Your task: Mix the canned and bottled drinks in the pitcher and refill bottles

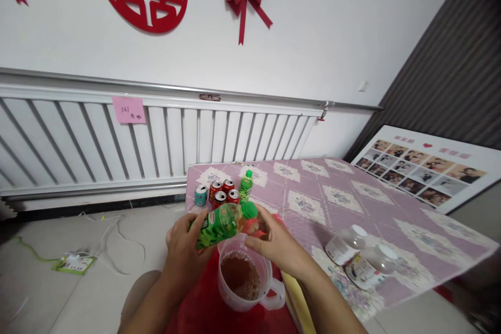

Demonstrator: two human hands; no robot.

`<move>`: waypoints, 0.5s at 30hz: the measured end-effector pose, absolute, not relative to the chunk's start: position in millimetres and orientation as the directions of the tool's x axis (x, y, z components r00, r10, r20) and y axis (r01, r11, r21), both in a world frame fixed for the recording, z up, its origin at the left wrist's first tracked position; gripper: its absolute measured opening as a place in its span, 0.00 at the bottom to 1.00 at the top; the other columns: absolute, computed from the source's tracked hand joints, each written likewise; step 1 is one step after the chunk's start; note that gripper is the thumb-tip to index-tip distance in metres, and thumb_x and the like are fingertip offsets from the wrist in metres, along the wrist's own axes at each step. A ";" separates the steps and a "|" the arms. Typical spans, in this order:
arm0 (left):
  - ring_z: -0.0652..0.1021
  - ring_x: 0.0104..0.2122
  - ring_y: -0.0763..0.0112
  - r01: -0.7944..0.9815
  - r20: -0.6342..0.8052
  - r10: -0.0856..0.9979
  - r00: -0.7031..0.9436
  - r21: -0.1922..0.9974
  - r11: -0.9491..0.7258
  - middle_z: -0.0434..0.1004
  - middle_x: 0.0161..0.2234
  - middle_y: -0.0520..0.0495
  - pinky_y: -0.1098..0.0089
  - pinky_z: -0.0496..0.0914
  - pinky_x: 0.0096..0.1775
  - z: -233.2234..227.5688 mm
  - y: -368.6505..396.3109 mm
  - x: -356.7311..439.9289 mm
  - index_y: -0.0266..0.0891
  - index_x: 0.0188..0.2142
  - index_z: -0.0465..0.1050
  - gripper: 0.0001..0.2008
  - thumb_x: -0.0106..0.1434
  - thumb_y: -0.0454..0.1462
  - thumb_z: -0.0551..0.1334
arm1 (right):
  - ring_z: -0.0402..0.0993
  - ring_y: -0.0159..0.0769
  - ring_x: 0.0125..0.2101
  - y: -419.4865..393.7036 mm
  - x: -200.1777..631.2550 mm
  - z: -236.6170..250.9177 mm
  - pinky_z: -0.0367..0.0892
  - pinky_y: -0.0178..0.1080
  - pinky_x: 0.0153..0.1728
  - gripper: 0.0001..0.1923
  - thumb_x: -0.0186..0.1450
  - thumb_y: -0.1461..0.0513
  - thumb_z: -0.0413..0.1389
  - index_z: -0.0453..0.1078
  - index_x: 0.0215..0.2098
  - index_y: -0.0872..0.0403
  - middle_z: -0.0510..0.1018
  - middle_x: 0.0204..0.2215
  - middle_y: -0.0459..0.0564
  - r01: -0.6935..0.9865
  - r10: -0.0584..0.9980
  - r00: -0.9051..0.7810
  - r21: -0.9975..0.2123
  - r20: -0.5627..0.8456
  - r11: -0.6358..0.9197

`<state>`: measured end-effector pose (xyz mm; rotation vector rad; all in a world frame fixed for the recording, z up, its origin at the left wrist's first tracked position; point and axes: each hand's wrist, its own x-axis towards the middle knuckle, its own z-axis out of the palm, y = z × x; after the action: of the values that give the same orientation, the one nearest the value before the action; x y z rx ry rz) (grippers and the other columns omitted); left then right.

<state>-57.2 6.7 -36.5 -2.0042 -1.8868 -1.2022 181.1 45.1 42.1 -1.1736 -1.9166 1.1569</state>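
Capped green bottle [219,225] tilted over a jug [234,300] of brown liquid.
The left hand [186,240] wraps the bottle's body, probably to steady it and leave the neck free; the right hand [276,238] curls loosely, a gap between thumb and fingers, beside the green cap [249,210], whether touching I cannot tell. The jug stands upright beneath, seemingly for easy reach. The bottle's brand is too small to read, as is the lettering on the red cans [220,199] beyond; the pink note [128,110] shows "361", then unclear marks.
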 end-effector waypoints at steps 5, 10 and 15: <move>0.73 0.53 0.52 0.773 0.617 0.782 -0.088 0.538 -0.337 0.72 0.53 0.41 0.50 0.65 0.55 3.0 31.6 -27.1 0.46 0.61 0.64 0.33 0.56 0.38 0.67 | 0.72 0.43 0.52 62.2 163.2 49.4 0.69 0.45 0.50 0.32 0.57 0.58 0.66 0.64 0.58 0.47 0.75 0.54 0.51 0.091 0.863 -0.476 -0.967 0.169 0.239; 0.70 0.57 0.52 0.600 0.580 0.814 0.024 0.643 -0.476 0.70 0.57 0.39 0.49 0.62 0.59 22.2 60.6 -10.7 0.43 0.64 0.60 0.37 0.55 0.36 0.68 | 0.74 0.42 0.50 84.2 159.9 58.2 0.67 0.48 0.54 0.33 0.53 0.60 0.68 0.64 0.55 0.50 0.77 0.50 0.51 0.039 0.917 -0.329 -0.967 0.225 0.251; 0.69 0.59 0.52 0.435 0.529 0.841 -0.113 0.787 -0.437 0.68 0.59 0.37 0.49 0.63 0.60 1.1 64.0 -20.7 0.39 0.63 0.61 0.35 0.57 0.41 0.67 | 0.75 0.43 0.46 111.2 180.2 52.1 0.71 0.48 0.47 0.34 0.54 0.56 0.65 0.63 0.57 0.50 0.78 0.49 0.52 0.142 0.966 -0.145 -0.961 0.216 0.237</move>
<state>-20.7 64.0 1.1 -2.2859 -1.7779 -1.9817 180.2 111.2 52.1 -1.0847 -1.5203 1.0470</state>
